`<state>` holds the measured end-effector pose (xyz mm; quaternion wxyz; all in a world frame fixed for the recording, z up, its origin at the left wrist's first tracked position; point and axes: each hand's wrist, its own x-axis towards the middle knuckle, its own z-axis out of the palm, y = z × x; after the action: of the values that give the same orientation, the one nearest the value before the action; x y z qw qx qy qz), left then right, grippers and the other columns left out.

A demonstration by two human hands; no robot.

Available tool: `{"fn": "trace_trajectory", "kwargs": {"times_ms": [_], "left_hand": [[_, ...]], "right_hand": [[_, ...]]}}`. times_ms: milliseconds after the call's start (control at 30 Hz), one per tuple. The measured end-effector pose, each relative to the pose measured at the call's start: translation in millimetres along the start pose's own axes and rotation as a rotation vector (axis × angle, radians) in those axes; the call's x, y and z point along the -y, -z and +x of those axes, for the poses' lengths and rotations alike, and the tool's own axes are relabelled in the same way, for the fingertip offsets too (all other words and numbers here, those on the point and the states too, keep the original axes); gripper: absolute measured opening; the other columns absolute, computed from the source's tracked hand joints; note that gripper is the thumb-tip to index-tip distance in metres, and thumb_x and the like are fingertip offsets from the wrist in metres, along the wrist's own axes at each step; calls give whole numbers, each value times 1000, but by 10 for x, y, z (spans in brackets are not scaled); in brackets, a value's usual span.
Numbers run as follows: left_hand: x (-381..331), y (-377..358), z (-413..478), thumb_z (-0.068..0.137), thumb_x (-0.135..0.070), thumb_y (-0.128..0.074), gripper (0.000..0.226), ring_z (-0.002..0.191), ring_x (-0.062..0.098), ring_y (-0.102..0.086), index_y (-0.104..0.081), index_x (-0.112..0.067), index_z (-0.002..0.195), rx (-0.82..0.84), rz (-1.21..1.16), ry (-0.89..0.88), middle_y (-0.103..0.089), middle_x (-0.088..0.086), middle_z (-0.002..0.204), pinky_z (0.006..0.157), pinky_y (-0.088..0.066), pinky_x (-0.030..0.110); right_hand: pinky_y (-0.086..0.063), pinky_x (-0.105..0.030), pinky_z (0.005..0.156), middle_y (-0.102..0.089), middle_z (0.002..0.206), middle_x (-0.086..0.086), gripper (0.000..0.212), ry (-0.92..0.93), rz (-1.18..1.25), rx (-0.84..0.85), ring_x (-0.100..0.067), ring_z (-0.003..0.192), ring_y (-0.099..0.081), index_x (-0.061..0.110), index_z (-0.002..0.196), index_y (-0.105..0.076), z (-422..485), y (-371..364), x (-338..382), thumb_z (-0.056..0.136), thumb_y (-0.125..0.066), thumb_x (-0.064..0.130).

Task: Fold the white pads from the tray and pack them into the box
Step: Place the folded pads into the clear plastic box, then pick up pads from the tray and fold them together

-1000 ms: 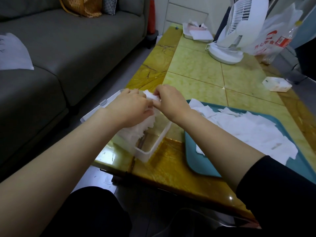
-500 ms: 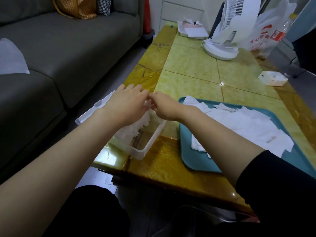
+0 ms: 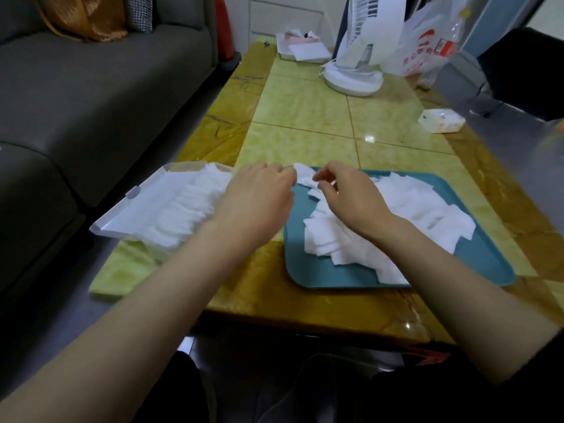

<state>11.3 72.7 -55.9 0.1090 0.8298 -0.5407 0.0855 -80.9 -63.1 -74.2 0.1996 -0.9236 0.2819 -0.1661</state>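
Note:
A clear plastic box (image 3: 122,219) sits at the table's left edge with a row of folded white pads (image 3: 189,209) inside. To its right, a teal tray (image 3: 332,274) holds a loose pile of white pads (image 3: 427,215). My left hand (image 3: 259,199) hovers between the box and the tray's left rim, fingers loosely curled, and I see nothing in it. My right hand (image 3: 351,198) is over the near left part of the pile, thumb and forefinger bent close together just above a pad. One pad's corner (image 3: 303,174) pokes up between the two hands.
A white fan (image 3: 355,77) stands at the back of the yellow-green table (image 3: 305,102), with a red-and-white plastic bag (image 3: 427,53) beside it. A small tissue pack (image 3: 442,120) lies at right and a paper tray (image 3: 302,51) at the far end. A grey sofa (image 3: 91,87) runs along the left.
Both hands have left the box and moved right to the tray's pile. The pad they were pressing stays in the box. The camera view has also shifted right.

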Motion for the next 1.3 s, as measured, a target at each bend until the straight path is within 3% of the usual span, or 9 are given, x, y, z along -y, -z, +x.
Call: {"fn": "trace_trajectory", "kwargs": {"times_ms": [133, 300, 467, 667, 767, 867, 967, 1100, 1300], "left_hand": [[-306, -283, 36, 99, -30, -41, 31, 115, 28, -50, -49, -15, 125, 112, 1, -1, -56, 7, 123, 88, -36, 35], [-402, -591, 12, 98, -35, -44, 44, 120, 29, -45, -37, -12, 134, 263, -75, 83, -50, 10, 130, 92, -36, 36], [-351, -707, 9, 94, -37, -52, 48, 123, 28, -42, -41, -12, 134, 276, -192, 108, -48, 10, 131, 99, -34, 37], [-320, -720, -9, 88, -31, -63, 29, 97, 24, -52, -52, -13, 108, 138, -399, 164, -50, 1, 96, 80, -38, 36], [-306, -643, -11, 87, -21, -65, 14, 78, 17, -55, -56, -12, 93, 87, -721, 274, -56, -3, 81, 64, -40, 28], [-287, -513, 10, 87, -13, -65, 1, 70, 11, -57, -64, -13, 87, 29, -1067, 381, -64, -2, 79, 65, -44, 24], [-221, -482, 25, 88, -6, -60, 18, 68, 11, -62, -58, -21, 79, -39, -1138, 421, -65, -1, 76, 62, -45, 22], [-135, -463, 31, 88, -8, -57, 11, 66, 6, -64, -60, -18, 85, -88, -1146, 489, -68, 2, 79, 63, -45, 19], [-98, -381, 37, 90, -4, -54, 13, 58, 1, -61, -61, -13, 97, -119, -1127, 528, -66, -3, 77, 55, -45, 10]], "right_hand": [[-42, -40, 95, -52, 126, -10, 47, -154, -273, 344, -28, 114, -50, 12, 125, -51, -229, 16, -300, 88, -58, 41], [-42, -39, 96, -50, 123, -11, 55, -111, -264, 327, -30, 114, -47, 17, 124, -53, -328, -25, -364, 79, -68, 46], [-41, -30, 86, -57, 113, -7, 33, -79, -107, 274, -26, 106, -52, 21, 103, -64, -348, -73, -406, 74, -75, 31], [-40, -11, 64, -61, 91, 4, 40, -130, 301, 205, -9, 83, -57, 21, 112, -47, -430, -169, -378, 79, -70, 16], [-45, -11, 65, -62, 87, 3, 41, -178, 555, 138, -7, 79, -60, 23, 112, -42, -460, -123, -256, 81, -69, 20], [-50, -14, 66, -66, 94, -2, 41, -200, 780, 97, -9, 84, -64, 18, 116, -44, -453, 14, -187, 83, -68, 15], [-43, -14, 79, -60, 108, 5, 50, -73, 473, 111, -8, 97, -56, 19, 123, -46, -465, 26, -245, 80, -70, 12], [-34, -26, 98, -48, 134, 2, 60, 49, -73, 365, -18, 122, -39, 20, 133, -48, -538, -122, -392, 78, -72, 27], [-44, -32, 80, -68, 105, -2, 22, 17, -52, 118, -22, 100, -57, 21, 105, -69, -560, -131, -425, 91, -52, 20]]}}
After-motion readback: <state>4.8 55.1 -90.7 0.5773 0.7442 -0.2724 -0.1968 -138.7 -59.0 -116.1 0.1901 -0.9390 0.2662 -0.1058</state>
